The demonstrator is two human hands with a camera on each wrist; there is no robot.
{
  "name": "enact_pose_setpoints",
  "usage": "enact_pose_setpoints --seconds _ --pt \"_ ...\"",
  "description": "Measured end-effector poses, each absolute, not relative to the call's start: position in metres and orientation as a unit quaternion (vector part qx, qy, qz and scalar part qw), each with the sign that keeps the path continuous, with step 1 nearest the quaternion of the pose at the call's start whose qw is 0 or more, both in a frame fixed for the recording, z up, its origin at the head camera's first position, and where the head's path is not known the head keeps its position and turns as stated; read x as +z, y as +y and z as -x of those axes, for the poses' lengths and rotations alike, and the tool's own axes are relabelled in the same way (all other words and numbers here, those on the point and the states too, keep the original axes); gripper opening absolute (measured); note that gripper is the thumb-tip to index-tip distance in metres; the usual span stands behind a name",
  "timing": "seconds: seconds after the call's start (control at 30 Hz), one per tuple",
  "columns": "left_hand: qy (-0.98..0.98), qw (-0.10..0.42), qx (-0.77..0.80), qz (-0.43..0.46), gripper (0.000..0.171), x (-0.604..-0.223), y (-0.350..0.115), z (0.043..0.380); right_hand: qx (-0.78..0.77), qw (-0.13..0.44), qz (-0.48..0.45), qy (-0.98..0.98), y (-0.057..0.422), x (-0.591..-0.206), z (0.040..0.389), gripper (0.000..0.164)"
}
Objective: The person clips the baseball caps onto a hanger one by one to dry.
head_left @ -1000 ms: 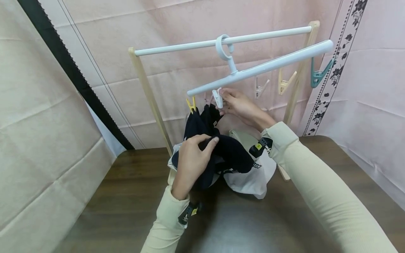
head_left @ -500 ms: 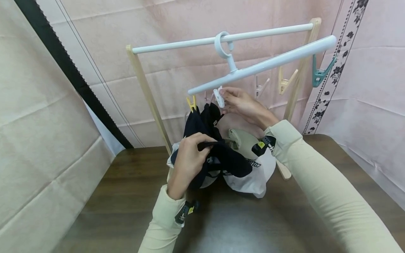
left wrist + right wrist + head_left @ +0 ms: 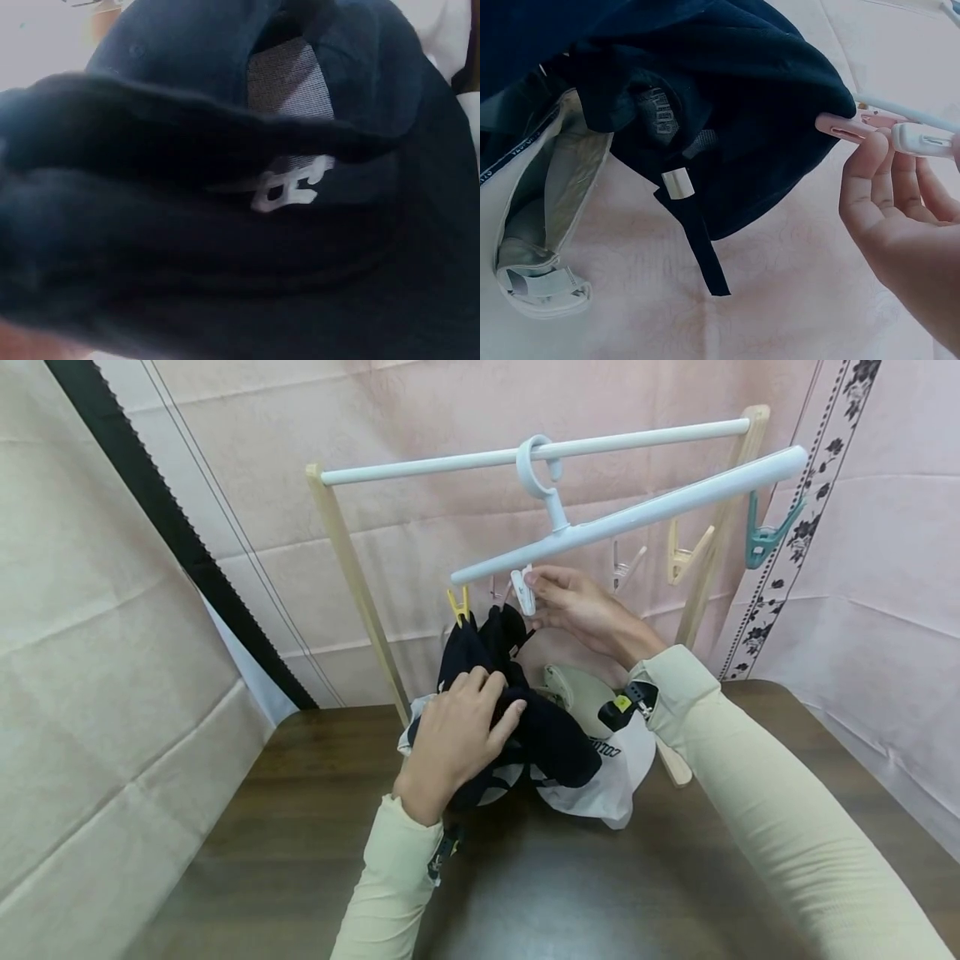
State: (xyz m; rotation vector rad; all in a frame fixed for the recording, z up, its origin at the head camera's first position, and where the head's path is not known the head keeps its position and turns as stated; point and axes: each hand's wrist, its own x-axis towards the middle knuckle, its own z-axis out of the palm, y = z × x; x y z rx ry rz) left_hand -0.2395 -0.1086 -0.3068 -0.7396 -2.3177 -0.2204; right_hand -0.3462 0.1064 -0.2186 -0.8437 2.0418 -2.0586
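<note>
My right hand pinches a white clothespin below the lower left end of a white hanger. In the right wrist view, a pink clothespin grips the edge of a navy cap, just beyond the white clothespin. My left hand lies over a navy cap, fingers stretched along the cloth and thumb apart. White lettering and mesh show past a raised dark fold in the left wrist view. A yellow clothespin holds dark cloth at the hanger's low end.
The hanger hooks over the bar of a wooden-legged stand. Cream and teal clothespins hang from its right half. A white cap with lettering and a beige cap sit underneath, above the brown table.
My left hand's thumb and fingers have parted from their pinch on the cap's edge and now spread over it. The right hand keeps its pinch on the white clothespin, nearly still.
</note>
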Motion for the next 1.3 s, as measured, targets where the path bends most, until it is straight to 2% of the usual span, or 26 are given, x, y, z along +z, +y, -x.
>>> enact_pose_setpoints --seconds 0.17,0.33,0.47,0.6,0.73,1.13,1.3 --pt "-0.877 0.345 -0.156 0.296 0.022 -0.312 -0.106 0.247 -0.672 0.065 0.278 0.683 0.109 -0.218 0.348 0.039" --pt "-0.862 0.339 -0.236 0.294 0.017 -0.312 -0.103 0.253 -0.664 0.077 0.28 0.688 0.112 -0.216 0.35 0.045" --pt "-0.859 0.303 -0.301 0.283 0.016 -0.302 -0.101 0.256 -0.664 0.085 0.283 0.687 0.112 -0.214 0.35 0.047" --pt "-0.863 0.261 -0.345 0.262 0.016 -0.29 -0.1 0.258 -0.664 0.092 0.285 0.685 0.113 -0.213 0.348 0.042" --pt "-0.863 0.242 -0.374 0.238 0.017 -0.276 -0.098 0.259 -0.667 0.105 0.291 0.678 0.114 -0.213 0.348 0.038" --pt "-0.86 0.168 -0.44 0.198 0.017 -0.267 -0.089 0.278 -0.661 0.132 0.286 0.681 0.111 -0.212 0.344 0.052" --pt "-0.866 0.137 -0.446 0.18 0.032 -0.267 -0.084 0.289 -0.654 0.117 0.277 0.694 0.11 -0.209 0.341 0.046"
